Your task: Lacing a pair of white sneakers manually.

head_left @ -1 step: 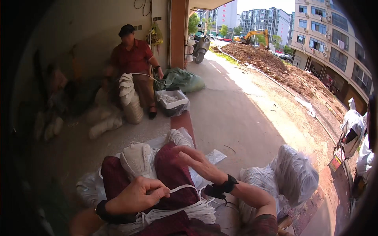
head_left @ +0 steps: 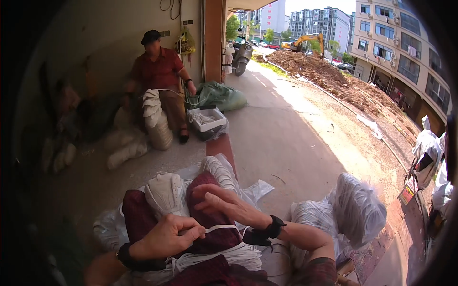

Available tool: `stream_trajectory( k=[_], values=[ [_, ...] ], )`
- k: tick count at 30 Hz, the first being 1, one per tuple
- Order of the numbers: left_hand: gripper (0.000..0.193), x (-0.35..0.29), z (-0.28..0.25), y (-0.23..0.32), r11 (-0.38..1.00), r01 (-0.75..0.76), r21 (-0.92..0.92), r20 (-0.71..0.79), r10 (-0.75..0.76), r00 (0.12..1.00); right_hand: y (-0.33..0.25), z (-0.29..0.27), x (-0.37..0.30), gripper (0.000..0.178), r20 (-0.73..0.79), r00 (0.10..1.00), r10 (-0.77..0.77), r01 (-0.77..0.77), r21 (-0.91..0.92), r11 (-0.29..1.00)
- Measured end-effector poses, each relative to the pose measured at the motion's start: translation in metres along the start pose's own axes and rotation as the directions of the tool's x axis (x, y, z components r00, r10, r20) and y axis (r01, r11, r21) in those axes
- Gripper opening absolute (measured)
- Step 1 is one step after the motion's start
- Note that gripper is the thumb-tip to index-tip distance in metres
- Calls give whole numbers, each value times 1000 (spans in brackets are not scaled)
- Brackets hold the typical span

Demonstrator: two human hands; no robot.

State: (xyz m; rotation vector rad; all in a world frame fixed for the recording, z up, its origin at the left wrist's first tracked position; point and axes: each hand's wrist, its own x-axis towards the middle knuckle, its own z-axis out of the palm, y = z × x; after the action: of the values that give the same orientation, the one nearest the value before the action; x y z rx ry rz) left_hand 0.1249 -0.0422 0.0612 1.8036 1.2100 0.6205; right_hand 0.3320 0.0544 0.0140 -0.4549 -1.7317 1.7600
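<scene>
My left hand [head_left: 172,234] is closed in a pinch over my lap. Between its thumb and forefinger is one end of a white shoelace [head_left: 222,227], which runs off to the right under my right wrist. My right hand [head_left: 222,204] hovers above my knee with its fingers apart and nothing visible in them. A white shoe upper [head_left: 163,195] rests between my dark red trouser legs, just beyond my left hand. Across my lap lies a bundle of loose white laces [head_left: 234,257], partly hidden by my left forearm.
Plastic-wrapped white bundles [head_left: 359,209] stand to my right. Nested white uppers [head_left: 217,169] lie beyond my knee. A person in a red shirt [head_left: 161,66] sits at the back left, near a white box [head_left: 210,126] and a green sack [head_left: 222,97].
My right hand has dipped slightly, its fingers now more separated. My left hand keeps its pinch on the shoelace. The whole view has shifted a little.
</scene>
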Motion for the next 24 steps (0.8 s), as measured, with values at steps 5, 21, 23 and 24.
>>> stream_trajectory(
  k=[5,21,23,24],
  values=[
    [19,-6,-2,-9,1000,-2,-23,-107,-1,994,1,39,-6,51,252,960,124,-119,-35,992],
    [19,-33,-9,-16,987,99,127,-283,-60,957,12,37,18,27,343,939,0,109,-299,948],
    [20,-32,-12,-20,989,116,88,-291,-86,953,13,34,23,25,290,956,-36,145,-363,921],
    [21,-32,-14,-24,991,128,48,-303,-107,947,12,38,27,19,217,970,-107,178,-343,922]
  ],
)
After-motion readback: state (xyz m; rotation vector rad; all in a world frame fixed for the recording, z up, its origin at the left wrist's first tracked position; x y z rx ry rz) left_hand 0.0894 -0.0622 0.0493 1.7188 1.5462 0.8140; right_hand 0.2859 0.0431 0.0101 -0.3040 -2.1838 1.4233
